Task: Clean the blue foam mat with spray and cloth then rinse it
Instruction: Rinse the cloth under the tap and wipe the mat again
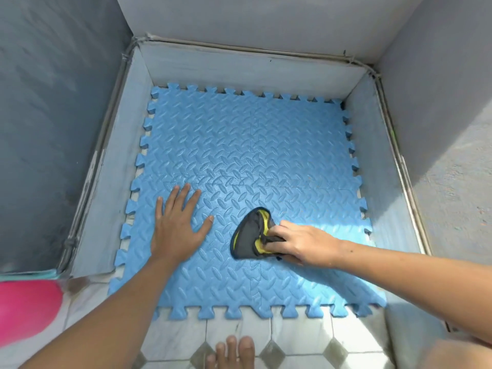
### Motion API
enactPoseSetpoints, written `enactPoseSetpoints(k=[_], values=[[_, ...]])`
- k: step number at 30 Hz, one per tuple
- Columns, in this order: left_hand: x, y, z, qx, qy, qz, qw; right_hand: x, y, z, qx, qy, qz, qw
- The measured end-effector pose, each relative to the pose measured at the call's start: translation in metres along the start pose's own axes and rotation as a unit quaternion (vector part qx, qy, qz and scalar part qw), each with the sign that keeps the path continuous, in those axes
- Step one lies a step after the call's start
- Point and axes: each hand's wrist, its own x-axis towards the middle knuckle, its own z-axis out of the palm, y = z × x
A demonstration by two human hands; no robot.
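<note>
A blue foam mat (255, 161) of interlocking tiles with a ribbed pattern lies flat on the floor of a walled corner. My left hand (179, 225) rests flat on the mat's near-left part, fingers spread and straight. My right hand (300, 242) grips a bunched dark grey cloth with yellow trim (250, 235), which lies pressed on the mat right of centre. No spray bottle is in view.
Low grey walls (372, 145) with pipes along their tops enclose the mat on the left, far and right sides. White floor tiles (239, 331) with grey diamonds lie at the near edge, with toes (231, 352) on them. A pink object (26, 310) sits at the near left.
</note>
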Motion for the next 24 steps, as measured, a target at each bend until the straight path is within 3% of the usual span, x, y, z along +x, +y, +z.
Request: enactPoseSetpoints(k=[3,6,8,10,11,12,14,19,22,24], values=[[0.000,0.001,-0.001,-0.017,-0.005,0.008,1.000,0.000,0.023,-0.010,-0.036,0.021,-0.004,0.999],[-0.016,-0.013,-0.004,-0.031,-0.002,-0.033,0.999,0.012,0.086,-0.027,-0.060,0.106,0.186,0.975],[-0.046,-0.038,-0.010,-0.028,0.010,-0.068,0.997,0.014,0.125,-0.037,-0.038,0.193,0.375,0.906],[-0.079,-0.063,-0.016,-0.026,0.019,-0.060,0.998,0.024,0.147,-0.042,0.007,0.275,0.532,0.801],[-0.091,-0.072,-0.018,-0.027,0.020,-0.049,0.998,0.038,0.146,-0.042,0.029,0.292,0.573,0.765],[-0.099,-0.077,-0.017,-0.031,0.023,-0.041,0.998,0.057,0.139,-0.041,0.045,0.293,0.581,0.758],[-0.104,-0.079,-0.015,-0.043,0.035,-0.044,0.997,0.099,0.105,-0.036,0.045,0.272,0.522,0.807],[-0.104,-0.078,-0.013,-0.052,0.037,-0.045,0.997,0.144,-0.017,-0.004,0.023,0.171,0.246,0.954],[-0.103,-0.076,-0.014,-0.053,0.039,-0.047,0.997,0.115,-0.065,0.015,0.034,0.098,0.033,0.994],[-0.103,-0.077,-0.013,-0.050,0.040,-0.043,0.997,0.083,-0.069,0.020,0.014,0.016,-0.098,0.995]])
